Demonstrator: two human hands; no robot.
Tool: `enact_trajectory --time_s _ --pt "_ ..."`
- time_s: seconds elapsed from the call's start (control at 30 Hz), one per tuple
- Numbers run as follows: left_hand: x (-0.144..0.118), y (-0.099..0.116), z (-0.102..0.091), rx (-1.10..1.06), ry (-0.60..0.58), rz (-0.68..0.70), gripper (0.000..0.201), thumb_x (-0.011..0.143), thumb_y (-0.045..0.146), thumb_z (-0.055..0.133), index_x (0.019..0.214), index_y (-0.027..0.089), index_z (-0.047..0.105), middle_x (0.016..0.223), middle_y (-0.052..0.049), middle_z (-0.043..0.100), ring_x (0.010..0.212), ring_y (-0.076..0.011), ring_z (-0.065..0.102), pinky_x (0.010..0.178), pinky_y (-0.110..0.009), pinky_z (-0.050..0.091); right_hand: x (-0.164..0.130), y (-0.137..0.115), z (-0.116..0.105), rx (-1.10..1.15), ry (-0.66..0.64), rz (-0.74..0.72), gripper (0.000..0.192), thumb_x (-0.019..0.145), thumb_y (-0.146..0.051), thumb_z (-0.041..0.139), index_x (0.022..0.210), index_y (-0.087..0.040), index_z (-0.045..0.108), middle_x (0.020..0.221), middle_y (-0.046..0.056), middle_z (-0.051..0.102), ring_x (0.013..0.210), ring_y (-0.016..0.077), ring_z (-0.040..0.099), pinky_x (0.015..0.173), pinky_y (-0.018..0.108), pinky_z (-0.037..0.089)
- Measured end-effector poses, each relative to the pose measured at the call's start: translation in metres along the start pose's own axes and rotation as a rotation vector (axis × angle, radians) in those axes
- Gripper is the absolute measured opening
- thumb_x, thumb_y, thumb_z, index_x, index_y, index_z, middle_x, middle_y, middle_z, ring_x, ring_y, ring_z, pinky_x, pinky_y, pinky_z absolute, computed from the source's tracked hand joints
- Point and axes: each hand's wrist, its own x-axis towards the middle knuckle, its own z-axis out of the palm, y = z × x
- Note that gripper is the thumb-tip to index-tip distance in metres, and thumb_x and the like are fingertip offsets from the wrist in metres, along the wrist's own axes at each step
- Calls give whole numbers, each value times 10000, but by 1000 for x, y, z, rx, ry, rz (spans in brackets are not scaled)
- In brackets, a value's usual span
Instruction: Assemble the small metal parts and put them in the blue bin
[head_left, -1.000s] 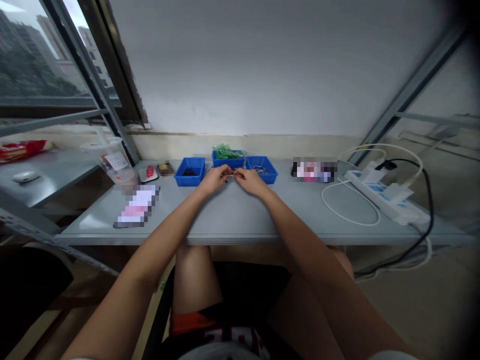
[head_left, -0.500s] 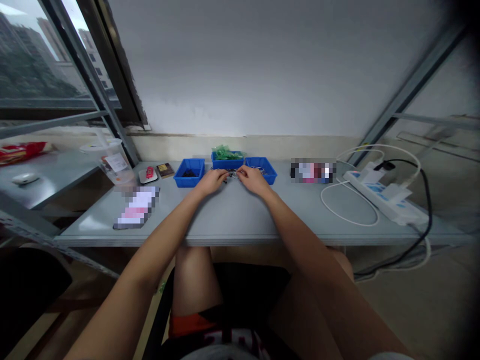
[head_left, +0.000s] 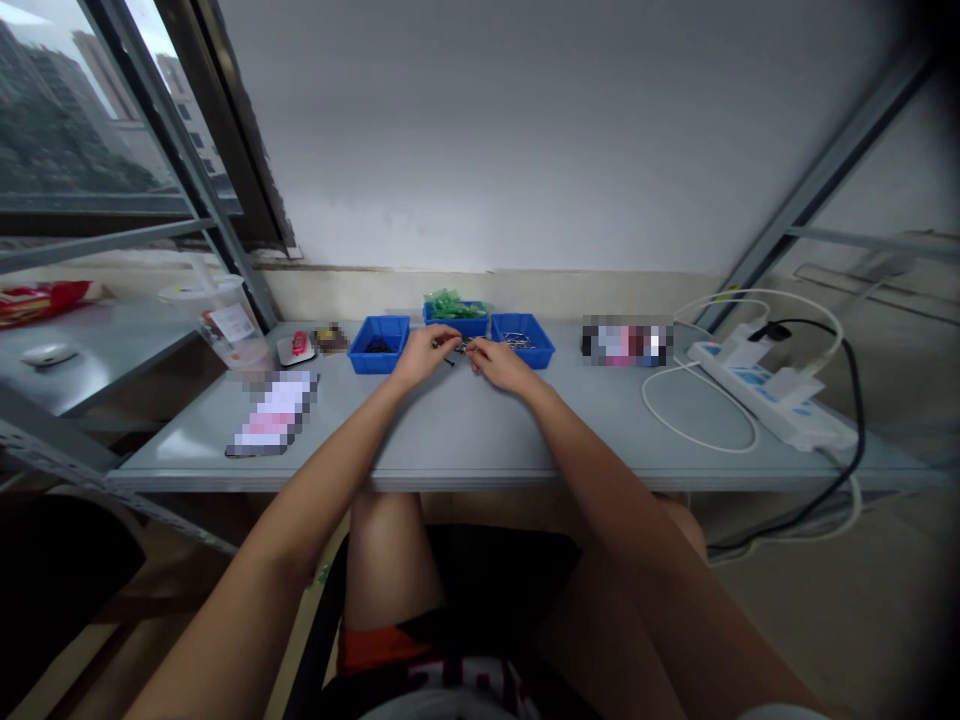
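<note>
My left hand (head_left: 425, 355) is closed in a pinch over the table, between the left and middle blue trays. Facing it, my right hand (head_left: 496, 362) is also pinched, its fingertips close to the left ones. Whatever the fingers grip is too small to make out. A small dark piece (head_left: 449, 362) shows just below the left fingertips. Around the hands stand a left blue tray (head_left: 361, 362) with small dark parts, a middle blue tray (head_left: 448, 329) heaped with green pieces (head_left: 450, 304), and a right blue tray (head_left: 543, 355) with thin silvery pieces (head_left: 517, 341).
On the left are a phone (head_left: 271, 415), a plastic cup (head_left: 231, 322) and a red item on a white dish (head_left: 300, 345). A blurred-out object (head_left: 627, 343) lies right of the trays. Farther right, a power strip (head_left: 772, 395) trails cables (head_left: 701, 445) over the table edge.
My right hand has shifted slightly left and down, nearer the left fingertips. More of the silvery pieces in the right tray now show. My left hand has turned a little.
</note>
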Motion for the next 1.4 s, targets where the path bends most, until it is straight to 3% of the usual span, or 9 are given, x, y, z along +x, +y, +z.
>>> enact_trajectory --time_s 0.53,0.7,0.97,1.27,1.4 --pt "3 1 0 -196 73 -170 178 810 262 662 918 125 700 898 -82 720 809 -169 644 781 -294 498 3 2 -3 -40 174 9 190 930 -313 488 926 -188 632 646 -5 616 599 145 544 630 252 360" --pt "2 2 0 -235 41 -141 171 826 295 633 849 136 693 854 -63 717 781 -161 636 772 -292 495 3 3 -3 -15 199 -9 158 919 -308 506 915 -196 617 636 -12 608 600 145 554 629 250 365" --pt "1 -3 3 -228 -113 -51 186 810 291 641 880 137 718 901 -69 730 816 -165 635 800 -301 485 1 -6 0 -50 110 9 151 907 -282 524 940 -176 627 645 -14 588 601 139 518 603 240 321" --pt "0 3 1 -199 -175 -76 127 809 248 636 825 136 694 877 -64 711 830 -169 635 821 -306 486 0 -7 0 -82 85 -21 173 900 -300 542 883 -174 658 696 3 618 638 136 519 625 241 327" --pt "-2 3 2 -272 -195 -111 160 822 267 603 854 120 658 824 -59 683 754 -156 621 749 -303 499 -1 -8 -3 -64 112 0 201 888 -352 575 855 -175 665 682 7 634 631 137 537 617 241 334"
